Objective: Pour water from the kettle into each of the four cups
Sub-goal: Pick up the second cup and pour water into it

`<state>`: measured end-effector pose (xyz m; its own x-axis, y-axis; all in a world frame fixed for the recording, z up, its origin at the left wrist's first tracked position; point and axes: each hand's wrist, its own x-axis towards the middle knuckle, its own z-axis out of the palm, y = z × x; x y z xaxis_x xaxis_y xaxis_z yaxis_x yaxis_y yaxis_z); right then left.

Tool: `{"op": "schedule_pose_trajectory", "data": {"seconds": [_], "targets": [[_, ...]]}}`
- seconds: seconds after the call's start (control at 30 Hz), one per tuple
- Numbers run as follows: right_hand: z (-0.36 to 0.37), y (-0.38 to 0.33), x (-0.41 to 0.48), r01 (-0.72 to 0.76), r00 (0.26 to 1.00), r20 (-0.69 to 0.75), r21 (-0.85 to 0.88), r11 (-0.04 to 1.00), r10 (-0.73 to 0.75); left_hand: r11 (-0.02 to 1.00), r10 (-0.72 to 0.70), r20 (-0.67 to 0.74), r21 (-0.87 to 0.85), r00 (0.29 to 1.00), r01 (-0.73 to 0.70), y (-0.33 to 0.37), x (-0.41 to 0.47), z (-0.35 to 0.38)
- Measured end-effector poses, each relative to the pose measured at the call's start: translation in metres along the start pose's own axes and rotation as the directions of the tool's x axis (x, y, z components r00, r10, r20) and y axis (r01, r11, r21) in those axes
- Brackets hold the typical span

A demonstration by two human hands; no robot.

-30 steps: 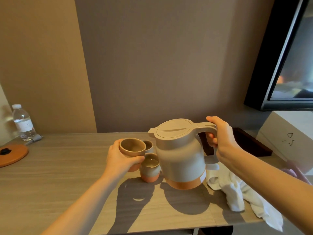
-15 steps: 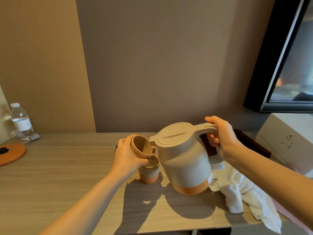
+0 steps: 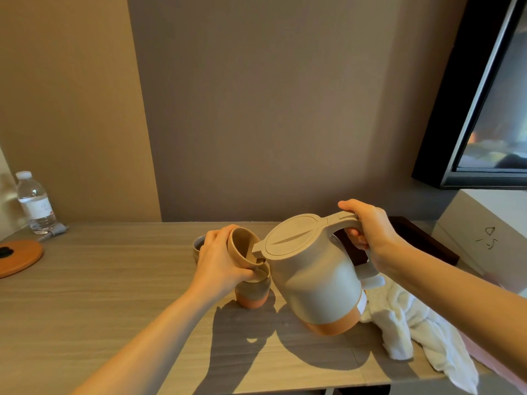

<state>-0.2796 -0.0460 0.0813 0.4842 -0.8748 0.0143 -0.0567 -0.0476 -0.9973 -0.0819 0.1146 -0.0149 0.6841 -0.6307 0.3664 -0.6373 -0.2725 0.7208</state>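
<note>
Pouring step in hand. The right hand (image 3: 370,232) grips the kettle (image 3: 313,280) by its handle, tilted, spout at the rim of the cup (image 3: 242,246) gripped by the left hand (image 3: 219,260) above the worktop (image 3: 114,280). Next move calls for a controlled tilt.

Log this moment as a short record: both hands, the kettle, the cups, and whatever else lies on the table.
left hand: grips the held cup, tilted toward the kettle
right hand: grips the kettle's handle
kettle: tipped, spout at the held cup's rim
second cup: on the table, below the held cup
third cup: behind the left hand
fourth cup: not seen
also there: white cloth, water bottle
</note>
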Motion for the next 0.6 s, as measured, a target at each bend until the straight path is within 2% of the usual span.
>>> {"op": "schedule_pose_trajectory", "data": {"seconds": [0.6], "targets": [[0.005,-0.001,-0.001,0.002,1.0,0.023,-0.105,0.994,0.0,0.999,0.01,0.008,-0.037,1.0,-0.01,-0.002,-0.01,0.004]]}}
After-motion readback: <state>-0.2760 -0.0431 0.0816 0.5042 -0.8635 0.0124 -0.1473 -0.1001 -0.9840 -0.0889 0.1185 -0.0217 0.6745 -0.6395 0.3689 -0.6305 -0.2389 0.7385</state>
